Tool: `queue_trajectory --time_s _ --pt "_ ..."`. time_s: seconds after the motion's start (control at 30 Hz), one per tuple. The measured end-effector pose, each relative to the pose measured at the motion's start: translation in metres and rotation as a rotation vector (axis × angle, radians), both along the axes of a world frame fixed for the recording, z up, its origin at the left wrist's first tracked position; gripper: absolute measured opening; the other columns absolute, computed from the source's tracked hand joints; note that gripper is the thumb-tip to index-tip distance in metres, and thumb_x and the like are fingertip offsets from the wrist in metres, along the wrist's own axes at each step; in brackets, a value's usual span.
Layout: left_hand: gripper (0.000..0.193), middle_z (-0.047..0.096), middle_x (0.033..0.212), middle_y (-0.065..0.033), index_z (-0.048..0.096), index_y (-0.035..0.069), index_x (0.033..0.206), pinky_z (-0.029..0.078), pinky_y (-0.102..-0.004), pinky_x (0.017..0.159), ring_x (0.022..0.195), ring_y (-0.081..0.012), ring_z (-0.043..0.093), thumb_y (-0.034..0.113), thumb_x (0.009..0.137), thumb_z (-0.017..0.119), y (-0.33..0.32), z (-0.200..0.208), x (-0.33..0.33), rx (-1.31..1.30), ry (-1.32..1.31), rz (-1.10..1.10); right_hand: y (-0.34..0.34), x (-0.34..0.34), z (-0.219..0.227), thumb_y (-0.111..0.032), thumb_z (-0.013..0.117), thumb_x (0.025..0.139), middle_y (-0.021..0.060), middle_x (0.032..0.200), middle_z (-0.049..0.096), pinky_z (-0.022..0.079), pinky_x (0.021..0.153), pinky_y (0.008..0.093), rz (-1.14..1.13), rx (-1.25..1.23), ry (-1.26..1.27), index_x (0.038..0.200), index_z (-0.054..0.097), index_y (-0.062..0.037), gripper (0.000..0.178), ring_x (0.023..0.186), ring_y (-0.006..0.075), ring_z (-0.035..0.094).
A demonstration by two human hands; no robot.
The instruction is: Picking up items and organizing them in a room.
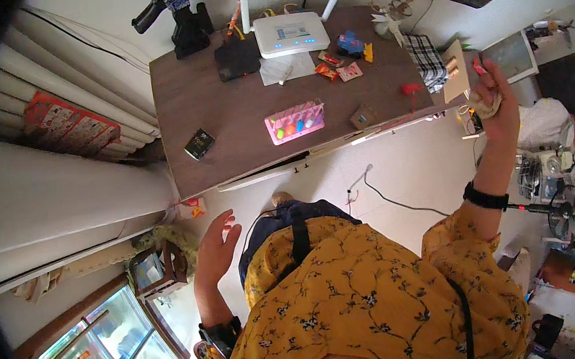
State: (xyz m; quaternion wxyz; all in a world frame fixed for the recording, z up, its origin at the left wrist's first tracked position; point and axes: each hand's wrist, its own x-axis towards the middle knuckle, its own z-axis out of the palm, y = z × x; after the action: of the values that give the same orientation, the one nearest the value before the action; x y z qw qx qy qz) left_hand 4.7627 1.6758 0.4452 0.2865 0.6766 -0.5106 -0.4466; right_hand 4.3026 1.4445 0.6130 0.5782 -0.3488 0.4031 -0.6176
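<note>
My right hand (496, 95) is raised beyond the table's right end, its fingers curled around a small red object (480, 67). A pale, crumpled-looking thing (487, 108) shows against the palm, too small to name. Close by that hand are an opened cardboard box (456, 74) and a black-and-white checked cloth (426, 59). My left hand (220, 245) hangs in front of the table's near left corner, fingers loosely bent and apart, holding nothing. On the brown table (223, 130) lies a pink pack of several coloured markers or bottles (296, 123).
A white router (291, 34) and a black box (237, 58) stand at the table's back. Red wrappers (349, 72), a blue toy-like object (351, 43), a dark small box (199, 144) and a brown piece (363, 117) lie on top. A cable (407, 201) crosses the floor.
</note>
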Motion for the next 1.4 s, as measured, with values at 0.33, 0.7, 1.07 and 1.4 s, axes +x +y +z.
queue_trajectory --time_s 0.33,0.7,1.07,1.4 --pt "0.039 0.056 0.112 -0.0110 0.047 0.005 0.121 0.042 -0.0306 0.085 0.098 -0.0195 0.054 0.025 0.088 0.053 0.010 0.004 0.009 0.100 0.008 -0.219 0.106 0.003 -0.036 -0.020 0.055 0.086 -0.0022 0.067 0.046 0.027 0.043 0.0198 -0.121 0.193 0.073 0.101 0.058 -0.0022 0.023 0.047 0.0056 0.035" --pt "0.043 0.057 0.108 -0.0146 0.051 0.004 0.116 0.041 -0.0362 0.087 0.101 -0.0300 0.053 0.035 0.087 0.051 -0.005 0.023 -0.063 -0.033 -0.146 -0.498 0.199 -0.040 -0.061 -0.022 0.055 0.085 -0.0020 0.065 0.048 0.028 0.041 0.0195 -0.275 0.274 0.160 0.103 0.056 -0.0022 0.026 0.047 0.0051 0.037" --pt "0.037 0.058 0.109 -0.0097 0.048 0.009 0.120 0.044 -0.0293 0.083 0.098 -0.0192 0.056 0.028 0.088 0.053 -0.010 0.013 -0.211 0.073 -0.121 -0.528 0.282 -0.206 -0.091 -0.023 0.054 0.086 -0.0018 0.066 0.049 0.029 0.042 0.0197 -0.429 0.341 0.104 0.102 0.055 -0.0008 0.027 0.048 0.0048 0.037" --pt "0.043 0.057 0.110 -0.0156 0.052 0.006 0.115 0.043 -0.0370 0.085 0.098 -0.0298 0.056 0.037 0.086 0.049 -0.017 0.016 -0.364 0.006 -0.228 -0.844 0.338 -0.304 -0.120 -0.023 0.052 0.089 -0.0013 0.067 0.050 0.030 0.043 0.0189 -0.598 0.356 0.039 0.104 0.054 -0.0002 0.028 0.049 0.0040 0.038"
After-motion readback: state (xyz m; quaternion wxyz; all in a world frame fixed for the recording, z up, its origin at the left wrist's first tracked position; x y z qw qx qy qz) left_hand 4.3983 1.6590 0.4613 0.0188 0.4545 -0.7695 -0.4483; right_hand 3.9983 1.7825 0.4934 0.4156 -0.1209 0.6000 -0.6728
